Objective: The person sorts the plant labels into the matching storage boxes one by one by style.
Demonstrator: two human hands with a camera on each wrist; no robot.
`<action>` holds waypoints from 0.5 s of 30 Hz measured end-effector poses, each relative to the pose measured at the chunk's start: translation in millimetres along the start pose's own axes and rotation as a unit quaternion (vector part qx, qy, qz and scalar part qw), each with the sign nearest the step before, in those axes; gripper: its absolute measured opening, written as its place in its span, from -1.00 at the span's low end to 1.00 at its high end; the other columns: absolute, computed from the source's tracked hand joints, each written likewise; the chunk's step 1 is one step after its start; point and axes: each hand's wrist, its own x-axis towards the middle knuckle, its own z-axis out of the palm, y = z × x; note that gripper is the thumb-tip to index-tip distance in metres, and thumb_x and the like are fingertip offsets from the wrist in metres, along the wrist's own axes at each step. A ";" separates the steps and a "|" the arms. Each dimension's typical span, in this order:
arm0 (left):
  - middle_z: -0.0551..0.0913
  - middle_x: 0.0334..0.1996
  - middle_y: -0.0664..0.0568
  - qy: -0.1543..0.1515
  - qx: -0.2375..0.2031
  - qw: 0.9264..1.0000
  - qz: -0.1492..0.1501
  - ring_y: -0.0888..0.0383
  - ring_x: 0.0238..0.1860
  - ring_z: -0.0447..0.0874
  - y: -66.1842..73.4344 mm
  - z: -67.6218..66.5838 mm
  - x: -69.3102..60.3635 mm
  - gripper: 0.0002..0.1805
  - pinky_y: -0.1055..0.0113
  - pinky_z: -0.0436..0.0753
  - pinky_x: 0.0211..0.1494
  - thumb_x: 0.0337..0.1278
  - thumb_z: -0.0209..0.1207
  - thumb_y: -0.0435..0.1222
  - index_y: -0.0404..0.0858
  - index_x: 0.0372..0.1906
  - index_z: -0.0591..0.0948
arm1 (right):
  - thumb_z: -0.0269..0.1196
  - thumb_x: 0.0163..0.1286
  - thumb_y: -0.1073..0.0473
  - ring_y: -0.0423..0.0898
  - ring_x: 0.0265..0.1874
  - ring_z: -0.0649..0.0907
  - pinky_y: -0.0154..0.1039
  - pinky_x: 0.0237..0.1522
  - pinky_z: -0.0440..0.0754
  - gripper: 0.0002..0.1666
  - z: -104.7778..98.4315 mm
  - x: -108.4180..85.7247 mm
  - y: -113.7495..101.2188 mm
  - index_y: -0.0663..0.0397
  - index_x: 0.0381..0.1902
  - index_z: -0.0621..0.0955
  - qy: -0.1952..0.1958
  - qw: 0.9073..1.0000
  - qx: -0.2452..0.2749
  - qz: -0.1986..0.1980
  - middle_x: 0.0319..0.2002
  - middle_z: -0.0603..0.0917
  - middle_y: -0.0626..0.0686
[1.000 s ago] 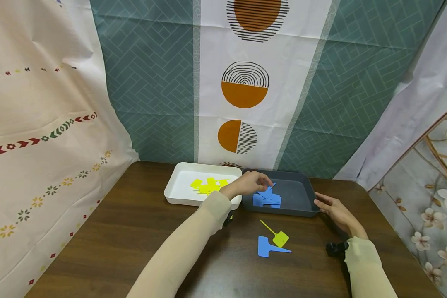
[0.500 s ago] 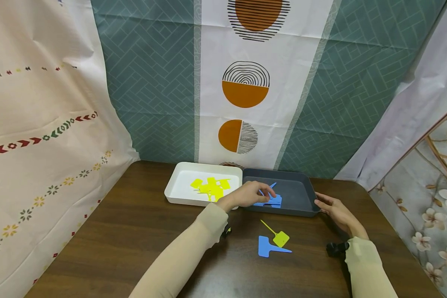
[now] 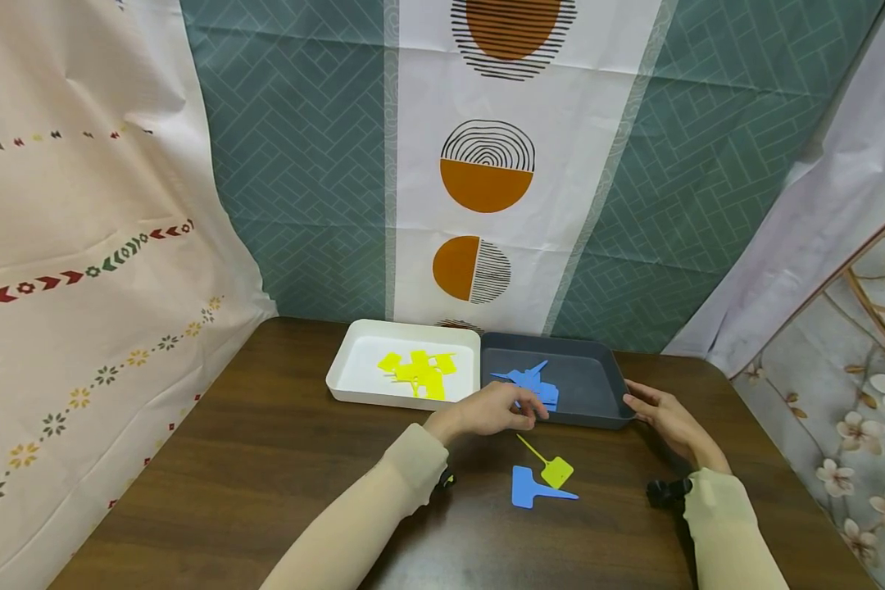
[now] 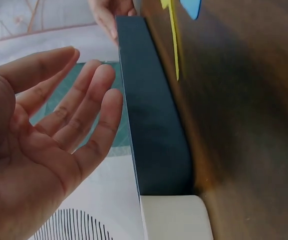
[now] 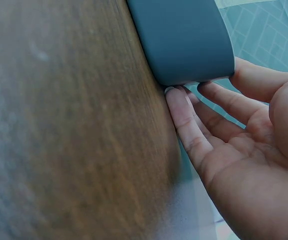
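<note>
My left hand (image 3: 492, 408) hovers at the front edge of the dark grey tray (image 3: 590, 381), its fingers loosely bent and nothing in them. The left wrist view shows that bare palm beside the tray wall (image 4: 156, 125). Inside the tray lie several blue plant labels (image 3: 547, 397) in a loose pile. My right hand (image 3: 667, 419) touches the tray's right end with extended fingertips; in the right wrist view, fingertips (image 5: 181, 105) rest against the grey wall. On the table in front lie a yellow plant label (image 3: 557, 473) and a T-shaped blue plant label (image 3: 524, 489), close together.
A white tray (image 3: 354, 365) stands against the dark tray's left side, with several yellow plant labels (image 3: 433, 382) in it. Both trays sit at the back of the brown wooden table (image 3: 265, 459), before a hanging patterned cloth (image 3: 310, 205).
My left hand has moved from above the blue labels towards me, to the tray's front edge, uncovering the pile. My right hand stays at the tray's right end.
</note>
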 end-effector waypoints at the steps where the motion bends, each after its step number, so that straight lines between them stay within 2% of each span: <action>1: 0.73 -0.23 0.10 -0.006 0.003 1.000 0.001 0.28 -0.14 0.66 0.6 1.6 -1.5 -0.74 0.52 0.60 0.05 0.43 0.23 -0.43 -0.32 0.13 0.71 | 0.09 0.68 0.01 0.15 0.52 0.26 -0.55 0.07 0.46 -0.14 -0.1 0.0 0.0 0.35 0.64 0.02 0.001 1.000 0.000 -0.001 0.61 0.00 0.43; 3: 0.73 -0.24 0.12 -0.017 0.006 1.000 0.001 0.31 -0.16 0.65 2.0 4.9 -4.4 -0.73 0.53 0.59 0.04 0.43 0.24 -0.43 -0.32 0.14 0.70 | 0.10 0.68 0.01 -0.16 0.40 0.42 -0.56 0.06 0.47 -0.15 -0.1 -0.1 -0.1 0.35 0.64 0.03 0.003 1.000 0.000 -0.003 0.61 0.01 0.43; 5: 0.73 -0.25 0.13 -0.027 0.007 1.000 0.001 0.33 -0.16 0.66 3.9 7.5 -7.3 -0.73 0.54 0.60 0.02 0.42 0.25 -0.42 -0.31 0.15 0.70 | 0.10 0.67 0.01 -0.46 0.21 0.46 -0.57 0.05 0.48 -0.15 -0.2 -0.2 -0.1 0.36 0.64 0.04 0.005 1.000 0.001 -0.005 0.60 0.02 0.44; 6: 0.72 -0.25 0.14 -0.031 0.008 0.999 0.000 0.33 -0.15 0.66 4.9 8.5 -8.6 -0.72 0.54 0.59 0.01 0.43 0.25 -0.41 -0.31 0.16 0.70 | 0.10 0.67 0.01 -0.56 0.12 0.44 -0.57 0.05 0.48 -0.14 -0.2 -0.3 -0.2 0.36 0.64 0.04 0.004 1.000 0.003 -0.006 0.60 0.02 0.44; 8: 0.72 -0.24 0.15 -0.036 0.010 0.999 0.000 0.33 -0.14 0.66 6.6 10.0 -11.0 -0.72 0.55 0.59 0.01 0.43 0.25 -0.40 -0.30 0.16 0.70 | 0.11 0.67 0.00 -0.63 0.07 0.42 -0.57 0.05 0.48 -0.13 -0.1 -0.3 -0.4 0.36 0.64 0.03 0.002 1.000 0.004 -0.006 0.60 0.01 0.44; 10: 0.72 -0.24 0.14 -0.039 0.012 0.999 0.003 0.32 -0.14 0.66 8.1 10.9 -13.2 -0.71 0.55 0.59 0.00 0.43 0.25 -0.40 -0.31 0.16 0.70 | 0.11 0.67 0.00 -0.55 0.14 0.44 -0.56 0.06 0.48 -0.13 0.3 -0.2 -0.6 0.36 0.64 0.04 0.001 1.000 0.004 -0.006 0.60 0.02 0.44; 11: 0.72 -0.24 0.13 -0.041 0.013 0.999 0.006 0.31 -0.14 0.66 8.6 11.4 -14.1 -0.71 0.54 0.59 -0.01 0.43 0.25 -0.40 -0.31 0.17 0.69 | 0.10 0.67 -0.01 -0.45 0.22 0.44 -0.56 0.06 0.48 -0.13 0.5 -0.1 -0.8 0.36 0.64 0.03 0.000 1.000 0.002 -0.006 0.60 0.01 0.44; 13: 0.72 -0.24 0.13 -0.044 0.018 0.999 0.010 0.30 -0.15 0.66 9.5 11.9 -15.3 -0.71 0.54 0.59 -0.02 0.42 0.26 -0.40 -0.31 0.17 0.69 | 0.10 0.67 0.00 -0.17 0.40 0.40 -0.57 0.06 0.47 -0.13 0.7 0.2 -0.9 0.35 0.64 0.03 -0.001 1.000 0.000 -0.005 0.61 0.01 0.43; 15: 0.71 -0.23 0.12 -0.050 0.023 0.998 0.009 0.30 -0.16 0.65 10.3 12.1 -16.1 -0.71 0.54 0.59 -0.05 0.41 0.27 -0.39 -0.30 0.17 0.69 | 0.10 0.68 0.00 0.12 0.50 0.26 -0.58 0.06 0.47 -0.14 0.6 1.0 -1.1 0.35 0.64 0.03 0.000 1.000 0.001 -0.004 0.61 0.00 0.43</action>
